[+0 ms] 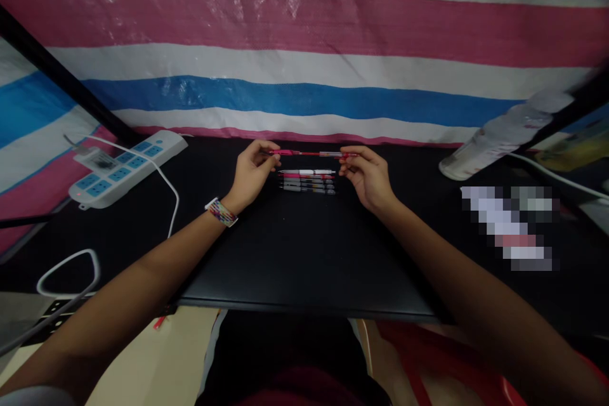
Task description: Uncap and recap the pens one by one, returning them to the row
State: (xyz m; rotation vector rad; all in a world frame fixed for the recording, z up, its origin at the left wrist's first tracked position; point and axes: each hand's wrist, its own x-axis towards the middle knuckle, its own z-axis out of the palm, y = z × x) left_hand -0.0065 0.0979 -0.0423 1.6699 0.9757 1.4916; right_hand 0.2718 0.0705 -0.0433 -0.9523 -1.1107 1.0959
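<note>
A slim red pen (309, 153) is stretched level between my two hands above the far part of the black table. My left hand (254, 168) pinches its pink-red end, with a patterned woven watch band on that wrist. At the other end, my right hand (366, 172) has its fingertips closed on a clear and red section. Whether the pen is in one piece or pulled apart, I cannot tell. Just below it lies a row of several pens (307, 184), side by side; the farthest is white, one is red, and the others look clear and dark.
On the left sits a white power strip (174, 147) with a plugged-in charger (98, 160) and a white cable (166, 184). A clear bottle (495, 133) stands at the right, near a blurred-out item (504, 228). Striped plastic sheeting (304, 98) hangs behind the black table (304, 260).
</note>
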